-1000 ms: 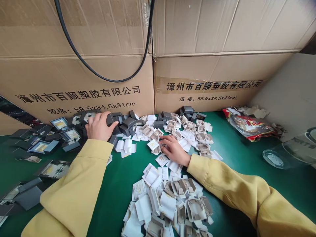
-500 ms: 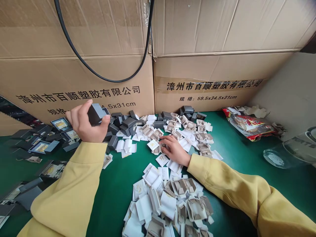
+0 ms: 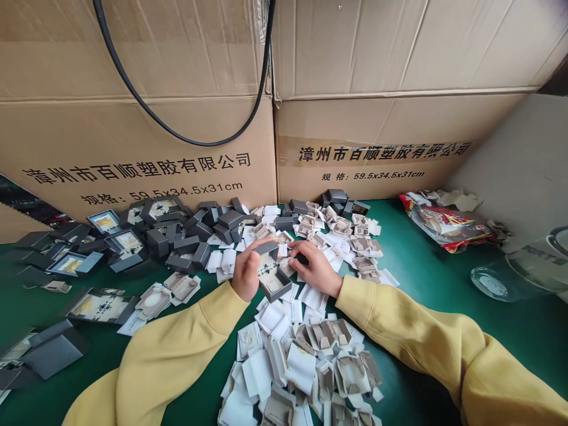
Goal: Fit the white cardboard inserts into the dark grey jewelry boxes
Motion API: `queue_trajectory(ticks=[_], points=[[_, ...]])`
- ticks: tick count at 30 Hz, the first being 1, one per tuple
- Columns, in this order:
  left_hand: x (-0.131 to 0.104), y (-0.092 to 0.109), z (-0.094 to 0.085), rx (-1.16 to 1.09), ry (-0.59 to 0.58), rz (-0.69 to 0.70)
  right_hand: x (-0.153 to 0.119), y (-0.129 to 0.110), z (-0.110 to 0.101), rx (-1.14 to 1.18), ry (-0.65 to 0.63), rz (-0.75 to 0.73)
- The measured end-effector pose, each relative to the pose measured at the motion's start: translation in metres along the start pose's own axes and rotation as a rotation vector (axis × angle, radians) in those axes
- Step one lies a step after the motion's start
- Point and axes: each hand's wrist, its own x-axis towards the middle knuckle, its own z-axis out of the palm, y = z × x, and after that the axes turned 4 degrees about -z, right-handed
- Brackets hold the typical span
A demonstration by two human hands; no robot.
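Observation:
My left hand [image 3: 247,273] grips a small dark grey hinged box [image 3: 272,278] over the middle of the table. The box's lid is up, and a pale inside with black markings faces me. Just right of it is my right hand [image 3: 316,269], its fingers curled and thumb close to the fingertips. A pale folded card insert [image 3: 286,266] shows between these fingertips and the box; whether the fingers pinch it is unclear. Below both hands lies a heap of white and grey-brown card inserts [image 3: 302,367]. More inserts [image 3: 341,228] are scattered behind my right hand.
Dark boxes [image 3: 157,242], some open, crowd the left and back of the green table [image 3: 421,272]. Big cartons [image 3: 177,136] wall off the back, with a black cable [image 3: 195,142] hanging in front. At right are a red snack packet [image 3: 448,222] and a clear jug [image 3: 519,275].
My left hand has come right and down from the left-hand boxes to the middle; its box now shows open. My right hand has stayed nearly in place, its fingers more curled.

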Motion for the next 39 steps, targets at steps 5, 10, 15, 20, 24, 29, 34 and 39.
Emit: queue_trajectory(ticks=[5,10,15,20,24,29,34,39], points=[[0.01,-0.023,-0.013,0.033,-0.106,-0.046,0.001,0.001,0.0,0.053,0.072,0.029],[0.015,-0.019,-0.006,-0.066,-0.059,-0.073,0.0,0.001,0.0,-0.015,0.023,-0.042],[0.017,-0.009,-0.001,-0.129,0.033,-0.073,-0.006,-0.012,-0.007,-0.152,-0.068,-0.267],[0.025,0.0,-0.005,-0.326,0.099,-0.163,-0.008,-0.02,-0.006,-0.158,-0.499,-0.631],[0.026,0.002,-0.006,-0.347,0.101,-0.19,-0.007,-0.016,-0.001,-0.162,-0.49,-0.609],[0.025,0.0,-0.007,-0.329,0.074,-0.202,-0.006,-0.012,0.0,-0.147,-0.435,-0.553],[0.028,0.0,-0.008,-0.34,0.068,-0.218,-0.009,-0.028,-0.007,-0.238,-0.391,-0.592],[0.029,0.0,-0.009,-0.343,0.056,-0.224,-0.011,-0.039,-0.006,-0.134,-0.582,-0.769]])
